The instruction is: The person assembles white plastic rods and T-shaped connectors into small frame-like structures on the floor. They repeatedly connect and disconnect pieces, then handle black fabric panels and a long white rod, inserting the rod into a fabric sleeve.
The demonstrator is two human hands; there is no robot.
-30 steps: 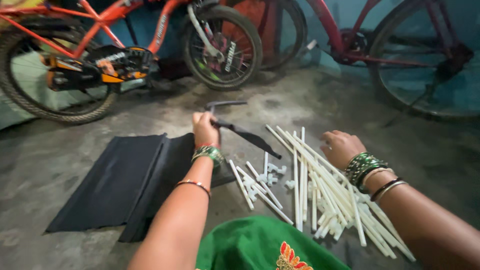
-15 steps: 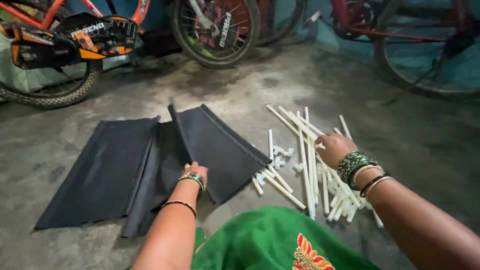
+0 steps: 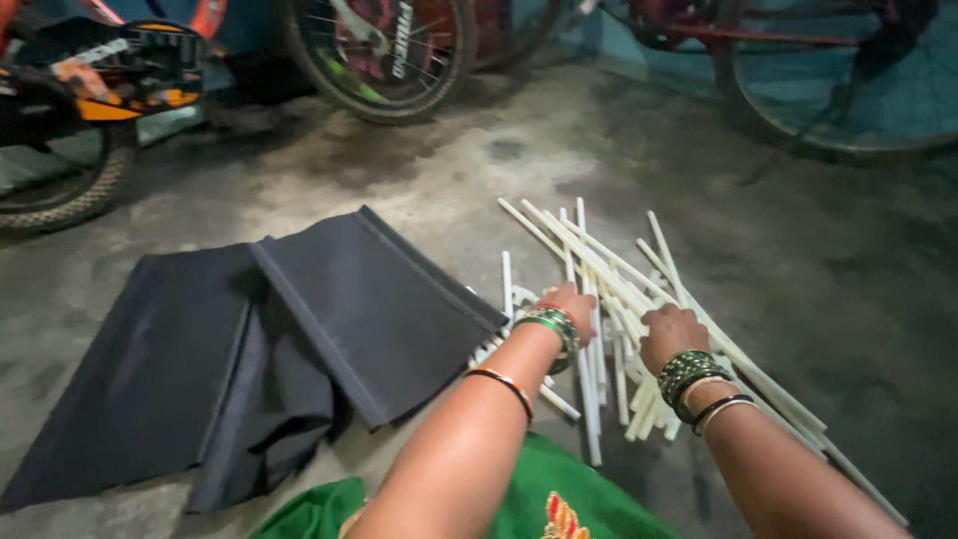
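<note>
Seen from above, a person's left hand (image 3: 574,304) and right hand (image 3: 671,331), both wrists ringed with bangles, rest on a loose pile of thin white plastic rods (image 3: 609,289) lying on a bare concrete floor (image 3: 798,289). Whether the fingers are curled around any rod cannot be made out. Folded black fabric panels (image 3: 299,329) lie just left of the pile, with bicycles (image 3: 379,50) parked along the floor's far edge.

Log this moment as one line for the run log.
left hand: on white rods | right hand: on white rods | black cloth: lying left of rods on floor | bicycles: behind
</note>
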